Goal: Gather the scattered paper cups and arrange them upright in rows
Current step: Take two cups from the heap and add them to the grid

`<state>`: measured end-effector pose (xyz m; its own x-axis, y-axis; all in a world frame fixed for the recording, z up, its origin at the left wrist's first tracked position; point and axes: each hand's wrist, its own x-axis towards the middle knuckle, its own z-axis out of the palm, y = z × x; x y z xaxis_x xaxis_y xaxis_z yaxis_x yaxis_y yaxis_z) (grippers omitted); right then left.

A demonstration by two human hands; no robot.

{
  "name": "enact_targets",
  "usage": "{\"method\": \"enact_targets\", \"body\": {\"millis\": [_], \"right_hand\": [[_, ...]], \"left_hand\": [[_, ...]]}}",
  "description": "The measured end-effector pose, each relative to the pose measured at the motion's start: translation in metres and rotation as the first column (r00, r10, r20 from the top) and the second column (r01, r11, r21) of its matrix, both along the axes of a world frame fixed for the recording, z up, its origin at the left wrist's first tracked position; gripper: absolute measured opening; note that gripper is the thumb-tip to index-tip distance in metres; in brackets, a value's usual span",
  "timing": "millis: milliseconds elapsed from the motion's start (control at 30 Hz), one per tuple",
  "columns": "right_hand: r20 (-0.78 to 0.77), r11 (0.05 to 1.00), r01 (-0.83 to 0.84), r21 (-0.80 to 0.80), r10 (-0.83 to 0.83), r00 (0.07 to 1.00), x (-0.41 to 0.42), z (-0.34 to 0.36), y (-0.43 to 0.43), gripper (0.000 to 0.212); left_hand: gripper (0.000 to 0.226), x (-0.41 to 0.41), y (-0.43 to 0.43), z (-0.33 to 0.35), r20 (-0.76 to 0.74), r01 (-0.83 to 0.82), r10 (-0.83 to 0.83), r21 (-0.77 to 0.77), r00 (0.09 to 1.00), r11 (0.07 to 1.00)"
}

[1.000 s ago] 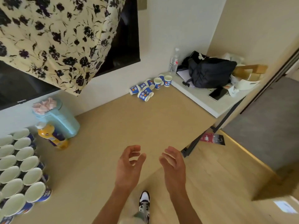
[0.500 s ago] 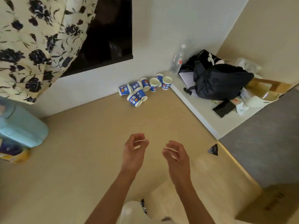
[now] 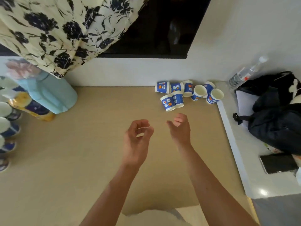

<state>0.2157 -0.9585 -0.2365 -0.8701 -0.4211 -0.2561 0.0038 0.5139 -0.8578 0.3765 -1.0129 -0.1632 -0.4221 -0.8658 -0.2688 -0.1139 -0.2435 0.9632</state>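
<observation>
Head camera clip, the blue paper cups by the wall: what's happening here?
A person's left hand and right hand hover over the tan tabletop, loosely curled and empty, short of a jumbled cluster of blue-and-white paper cups against the white wall. Several lie on their sides; none is touched. More such cups stand upright in rows at the left edge.

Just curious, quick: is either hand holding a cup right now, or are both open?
Left hand: open, fingers loosely curled, holding nothing.
Right hand: open, fingers loosely curled, holding nothing.
</observation>
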Motion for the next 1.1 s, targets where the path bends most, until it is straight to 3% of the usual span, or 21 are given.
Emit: {"method": "enact_targets", "body": {"millis": [233, 433, 567, 700, 800, 967, 1100], "right_hand": [[-0.106, 0.98, -0.158, 0.119, 0.171, 0.98, -0.083, -0.057, -0.076, 0.072], [-0.258, 0.911, -0.298, 0.284, 0.372, 0.892, -0.11, -0.097, -0.101, 0.082], [-0.313, 0.856, -0.348, 0.382, 0.475, 0.823, -0.116, -0.11, -0.112, 0.078], [-0.343, 0.847, -0.371, 0.381, 0.503, 0.794, -0.116, -0.12, -0.115, 0.063], [-0.242, 0.851, -0.435, 0.294, 0.506, 0.828, -0.12, -0.122, -0.107, 0.056], [0.056, 0.88, -0.464, -0.097, 0.471, 0.881, -0.12, -0.085, -0.074, 0.054], [0.257, 0.828, -0.402, -0.391, 0.517, 0.816, -0.105, -0.036, -0.037, 0.065]], "left_hand": [[0.026, -0.037, -0.004, 0.001, 0.055, -0.11, 0.108, 0.02, 0.993, 0.994], [0.026, -0.054, -0.001, -0.006, 0.108, -0.15, 0.148, 0.011, 0.983, 0.989], [0.025, -0.055, 0.002, -0.005, 0.123, -0.191, 0.19, -0.004, 0.974, 0.982], [0.026, -0.055, 0.002, -0.005, 0.157, -0.212, 0.213, -0.021, 0.964, 0.977], [0.026, -0.057, 0.002, -0.008, 0.178, -0.212, 0.214, -0.032, 0.96, 0.977], [0.028, -0.063, 0.006, -0.019, 0.24, -0.191, 0.188, -0.01, 0.952, 0.981], [0.067, -0.077, 0.004, -0.03, 0.322, -0.122, 0.08, 0.113, 0.944, 0.986]]}}
